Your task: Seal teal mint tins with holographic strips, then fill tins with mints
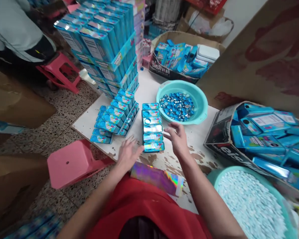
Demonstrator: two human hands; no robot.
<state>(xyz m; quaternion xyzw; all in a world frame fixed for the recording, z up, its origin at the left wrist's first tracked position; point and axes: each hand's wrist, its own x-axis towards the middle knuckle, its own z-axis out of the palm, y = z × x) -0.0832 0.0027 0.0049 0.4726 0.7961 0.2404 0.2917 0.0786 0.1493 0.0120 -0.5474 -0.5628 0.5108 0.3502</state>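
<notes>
In the head view, a row of six blue tins (152, 128) stands on the bench (149, 88). The left hand (128, 151) is just beside the row's near left corner, its grip loose with fingers apart; the right hand (178, 136) is at the row's right side, thumb and fingers parted around air. Whether either touches a tin, I cannot tell. Left of the row sits a cluster of similar tins (114, 113); beyond its far right corner, a turquoise basin (201, 103) of small round pieces (176, 107); nearer the person, a shiny purple sheet (154, 176).
</notes>
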